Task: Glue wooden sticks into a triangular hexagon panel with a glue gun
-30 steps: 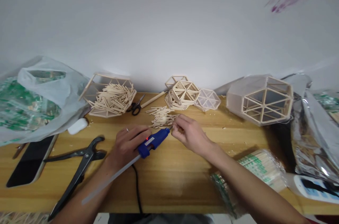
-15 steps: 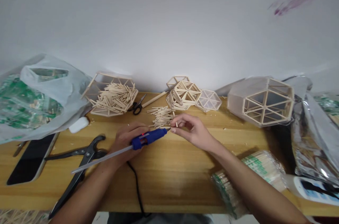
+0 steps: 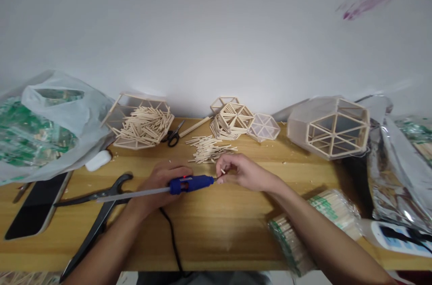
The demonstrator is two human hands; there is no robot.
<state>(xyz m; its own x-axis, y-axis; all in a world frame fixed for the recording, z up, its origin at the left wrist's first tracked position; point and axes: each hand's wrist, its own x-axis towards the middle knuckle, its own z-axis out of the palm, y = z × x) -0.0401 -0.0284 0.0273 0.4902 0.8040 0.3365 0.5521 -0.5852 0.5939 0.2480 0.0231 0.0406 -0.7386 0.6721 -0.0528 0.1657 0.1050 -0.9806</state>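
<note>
My left hand (image 3: 162, 181) is closed round a blue hot glue gun (image 3: 195, 184), its nozzle pointing right and a long glue stick (image 3: 135, 194) coming out of its back. A small red light shows on the gun. My right hand (image 3: 241, 171) pinches a short wooden stick (image 3: 222, 171) between thumb and fingers, right at the nozzle tip. Whether the nozzle touches the stick I cannot tell. Just behind my hands lies a loose pile of cut wooden sticks (image 3: 207, 148).
Along the wall stand a frame heaped with sticks (image 3: 143, 125), black scissors (image 3: 173, 137), stacked hexagonal frames (image 3: 234, 118) and a large covered lantern-like frame (image 3: 330, 127). Black pliers (image 3: 108, 199), a phone (image 3: 35, 206) and a plastic bag (image 3: 84, 109) lie left; bagged sticks (image 3: 334, 211) and a power strip (image 3: 401, 238) right.
Both hands have come slightly nearer to me with the glue gun and the wooden stick. The gun now lies closer to level. The view has shifted a little.
</note>
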